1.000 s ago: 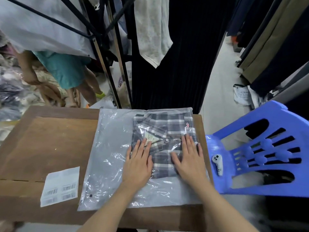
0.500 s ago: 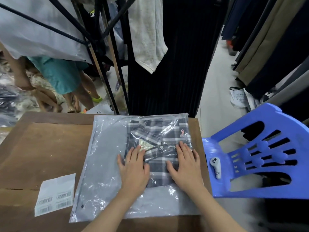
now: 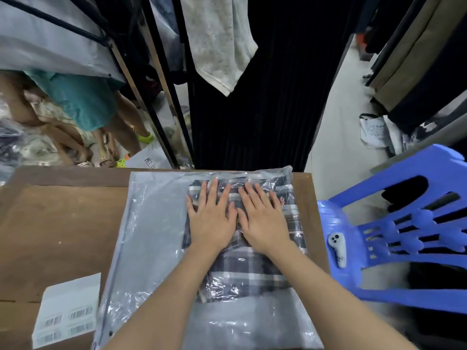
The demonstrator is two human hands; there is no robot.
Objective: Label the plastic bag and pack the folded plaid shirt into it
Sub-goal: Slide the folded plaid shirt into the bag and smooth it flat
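Both forearms reach in from the bottom edge, at about 6 o'clock, and run up toward the centre of the view. The left hand (image 3: 211, 218) lies palm down, fingers spread and pointing to 12 o'clock, pressed flat on the plastic bag (image 3: 151, 236). The right hand (image 3: 264, 219) lies just beside it at its 3 o'clock, likewise flat with fingers splayed; the thumbs nearly meet. Neither hand grasps anything; both are open and only press down through the film onto the plaid shirt (image 3: 250, 271). The shirt sits folded inside the bag, filling its right half, while the left half of the bag lies flat and grey. The bag rests on the brown table (image 3: 58, 228). At 8 o'clock a barcode label sheet (image 3: 67, 315) lies on the table, touching the bag's left edge. At 3 o'clock stands a blue plastic chair (image 3: 417, 228) with a small white controller (image 3: 337, 249) on its seat. At 12 o'clock, beyond the table, dark garments hang.
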